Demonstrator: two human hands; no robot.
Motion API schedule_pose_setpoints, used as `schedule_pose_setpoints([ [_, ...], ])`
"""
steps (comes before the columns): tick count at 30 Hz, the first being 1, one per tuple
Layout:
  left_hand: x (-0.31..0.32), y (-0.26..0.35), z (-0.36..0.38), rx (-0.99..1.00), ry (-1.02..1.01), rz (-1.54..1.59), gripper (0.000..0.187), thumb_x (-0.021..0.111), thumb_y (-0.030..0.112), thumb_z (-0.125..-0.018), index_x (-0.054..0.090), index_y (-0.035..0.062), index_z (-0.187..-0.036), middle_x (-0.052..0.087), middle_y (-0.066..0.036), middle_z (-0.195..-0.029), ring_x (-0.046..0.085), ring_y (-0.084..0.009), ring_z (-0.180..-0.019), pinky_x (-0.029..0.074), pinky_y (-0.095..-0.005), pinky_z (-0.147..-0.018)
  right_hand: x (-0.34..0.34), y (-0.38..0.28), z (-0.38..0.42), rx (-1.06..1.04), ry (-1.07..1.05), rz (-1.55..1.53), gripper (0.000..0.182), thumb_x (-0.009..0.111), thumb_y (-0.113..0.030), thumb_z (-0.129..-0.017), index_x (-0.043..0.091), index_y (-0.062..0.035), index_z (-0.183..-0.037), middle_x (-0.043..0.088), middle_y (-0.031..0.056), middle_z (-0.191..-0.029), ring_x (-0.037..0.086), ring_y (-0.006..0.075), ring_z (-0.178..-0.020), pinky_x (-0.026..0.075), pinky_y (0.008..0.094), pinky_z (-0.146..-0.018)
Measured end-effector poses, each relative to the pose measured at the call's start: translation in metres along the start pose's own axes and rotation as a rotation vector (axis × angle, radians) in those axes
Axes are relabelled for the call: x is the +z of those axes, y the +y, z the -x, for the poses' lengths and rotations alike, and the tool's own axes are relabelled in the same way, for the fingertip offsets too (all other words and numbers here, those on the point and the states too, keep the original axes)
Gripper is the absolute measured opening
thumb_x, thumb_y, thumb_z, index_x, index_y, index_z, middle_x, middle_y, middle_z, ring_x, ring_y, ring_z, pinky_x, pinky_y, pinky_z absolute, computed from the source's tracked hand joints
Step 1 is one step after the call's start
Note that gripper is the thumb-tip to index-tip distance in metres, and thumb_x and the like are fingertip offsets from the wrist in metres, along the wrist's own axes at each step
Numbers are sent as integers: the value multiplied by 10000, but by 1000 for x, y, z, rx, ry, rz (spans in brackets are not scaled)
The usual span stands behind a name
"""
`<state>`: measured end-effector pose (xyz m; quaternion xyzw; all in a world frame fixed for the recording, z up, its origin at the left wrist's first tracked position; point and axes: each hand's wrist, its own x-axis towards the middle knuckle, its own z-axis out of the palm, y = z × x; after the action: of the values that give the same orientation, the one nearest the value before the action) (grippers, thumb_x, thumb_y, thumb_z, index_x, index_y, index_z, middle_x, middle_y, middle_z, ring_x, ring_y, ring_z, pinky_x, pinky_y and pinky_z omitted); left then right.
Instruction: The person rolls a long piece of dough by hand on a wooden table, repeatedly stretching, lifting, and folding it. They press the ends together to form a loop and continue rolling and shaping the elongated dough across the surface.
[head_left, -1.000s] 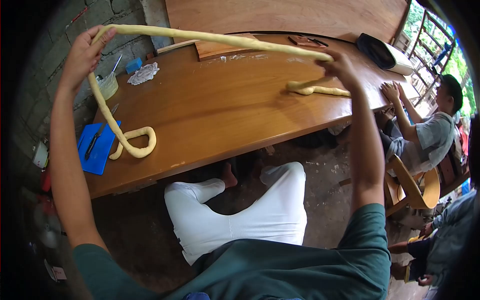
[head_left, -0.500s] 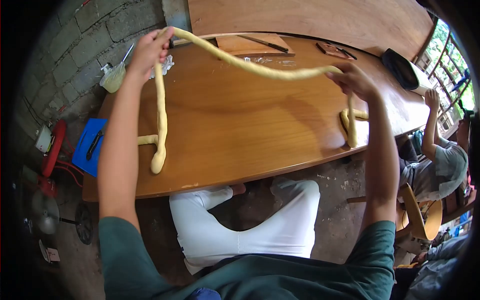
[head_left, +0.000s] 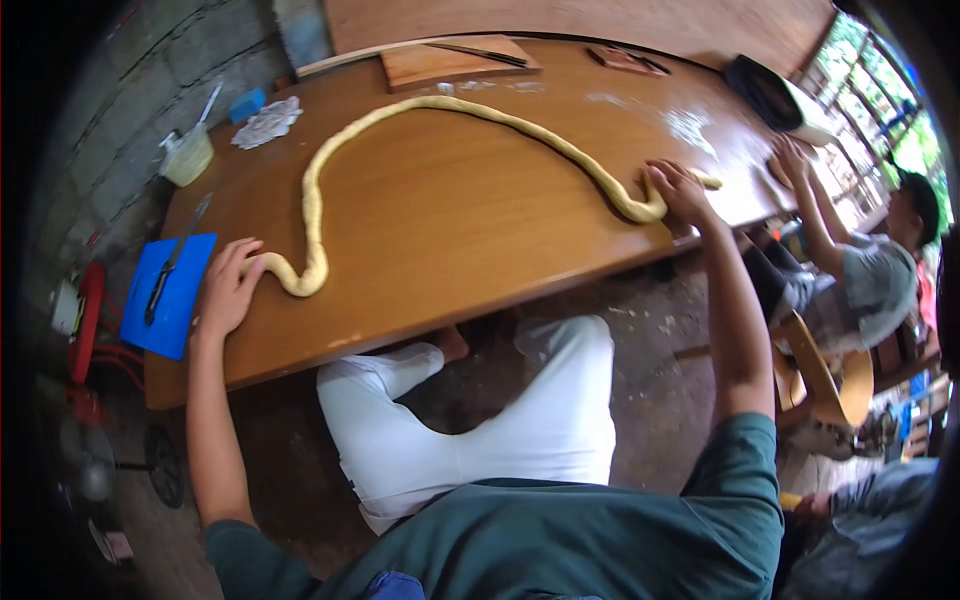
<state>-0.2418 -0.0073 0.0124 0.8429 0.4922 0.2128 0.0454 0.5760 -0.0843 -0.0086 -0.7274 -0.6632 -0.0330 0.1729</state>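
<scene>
A long, pale yellow rope of dough (head_left: 437, 103) lies on the brown wooden table (head_left: 450, 200) in a wide arch, bending sharply near both ends. At the table's left side, my left hand (head_left: 230, 287) rests palm down over one end of the rope, its fingers stretched forward. My right hand (head_left: 683, 192) lies over the rope near its other end, fingers extended, with a short piece of dough showing beyond it. Neither palm can be seen. Left of my left hand, a blue cutting board (head_left: 185, 300) carries a black-handled knife (head_left: 158, 290).
At the back are a wooden board (head_left: 455, 65) with a dark stick-like tool and a smaller board (head_left: 628, 60). A tub (head_left: 188, 158), a crumpled cloth (head_left: 267, 124) and a blue block (head_left: 247, 105) stand back left. Another person (head_left: 880, 270) sits at the right with hands on the table.
Both hands have come down from above the table, lowering the raised rope onto the surface. They have shifted outward to its ends, and their grip has loosened to resting fingers.
</scene>
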Motion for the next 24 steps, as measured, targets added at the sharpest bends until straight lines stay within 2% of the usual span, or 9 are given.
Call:
schedule_pose_setpoints([
  [3, -13, 19, 7, 85, 101, -67, 289, 679, 274, -1044, 669, 41, -1214, 667, -150, -1219, 623, -383, -1154, 488, -460, -991, -16, -29, 18, 135, -27, 142, 508, 418, -479, -1122, 575, -236, -1539, 548, 97, -1559, 447, 365, -1488, 312, 541, -1262],
  [6, -22, 4, 20, -64, 28, -59, 249, 679, 259, -1045, 614, 19, -1047, 677, -154, -1074, 631, -397, -985, 488, -487, -849, -32, -26, 20, 87, -90, 199, 495, 471, -399, -1095, 551, -248, -1560, 533, 87, -1580, 435, 403, -1484, 322, 535, -1263],
  [10, -25, -5, 57, -93, 151, -132, 253, 669, 263, -1057, 615, 18, -1025, 662, -173, -895, 623, -395, -796, 494, -479, -745, -45, -21, 28, 163, -154, 380, 549, 558, -298, -1037, 514, -265, -1583, 520, 90, -1598, 435, 393, -1490, 337, 535, -1262],
  [15, -33, -25, 115, -422, -46, 151, 374, 631, 357, -1098, 639, 8, -964, 598, -59, -661, 570, -187, -548, 446, -362, -544, -27, 7, 28, 254, 23, 254, 475, 586, -258, -1012, 632, -247, -1485, 585, 108, -1519, 498, 364, -1441, 376, 522, -1228],
  [17, -64, 40, 128, -743, -188, 625, 438, 586, 433, -1117, 664, 28, -971, 594, -1, -677, 505, -86, -485, 392, -273, -436, -42, -13, 24, -13, -270, 712, 327, 571, -296, -1033, 776, -193, -1266, 665, 103, -1381, 579, 335, -1344, 431, 491, -1163],
  [18, -67, 49, 137, -771, -228, 800, 461, 549, 471, -1126, 673, 42, -1011, 590, -6, -675, 434, -44, -422, 329, -214, -362, -33, -4, 22, -42, -174, 682, 329, 543, -333, -1064, 828, -168, -1067, 710, 79, -1259, 624, 312, -1265, 464, 467, -1106],
  [20, -72, 69, 154, -829, -214, 1213, 453, 518, 451, -1139, 650, 20, -1108, 591, -18, -737, 432, -33, -420, 337, -201, -349, -26, 20, 16, -87, -90, 468, 353, 557, -325, -1064, 792, -62, -1067, 742, 210, -1114, 678, 403, -1147, 489, 510, -1043],
  [21, -69, 73, 164, -800, -195, 1435, 446, 506, 438, -1144, 640, 13, -1145, 592, -22, -767, 431, -29, -419, 342, -195, -345, -32, 11, 25, 94, 25, 157, 418, 563, -368, -1073, 753, 3, -1057, 740, 264, -1118, 689, 454, -1098, 518, 541, -977],
  [24, -63, 90, 173, -579, -138, 1728, 476, 454, 335, -1167, 483, -34, -1466, 595, -59, -999, 452, -22, -457, 394, -166, -339, -48, 19, 31, 288, 126, -475, 488, 568, -443, -1101, 685, 31, -1076, 703, 137, -793, 679, 219, -634, 547, 380, -588],
])
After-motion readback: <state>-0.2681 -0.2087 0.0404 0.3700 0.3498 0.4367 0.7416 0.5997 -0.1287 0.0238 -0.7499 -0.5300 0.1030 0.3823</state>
